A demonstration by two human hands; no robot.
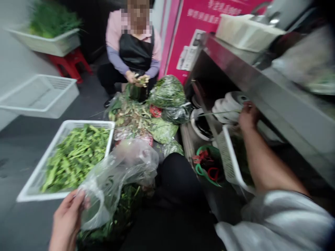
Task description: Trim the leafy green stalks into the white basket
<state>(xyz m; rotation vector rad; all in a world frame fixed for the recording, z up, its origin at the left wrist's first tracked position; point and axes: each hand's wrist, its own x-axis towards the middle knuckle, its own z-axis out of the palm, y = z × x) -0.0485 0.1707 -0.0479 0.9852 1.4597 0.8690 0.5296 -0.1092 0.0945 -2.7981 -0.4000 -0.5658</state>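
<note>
My left hand (70,212) is closed on the edge of a clear plastic bag (117,174), which spreads out to the right over leafy greens (125,205). To the left of the bag sits a white basket (28,190) filled with cut green stalks (78,157). My right hand (248,115) reaches under the metal counter, fingers closed, beside a stack of white round things (227,104). A thin pale-green strand (217,113) runs leftward from its fingers. Blur hides the finer detail of that grip.
Opposite me a person (138,52) squats, handling stalks (141,81). Between us lie trimmings (131,115) and bagged greens (167,92). A metal counter (261,83), a white crate (230,153) and a green basket (209,177) stand right. Another white basket (62,101) is at left.
</note>
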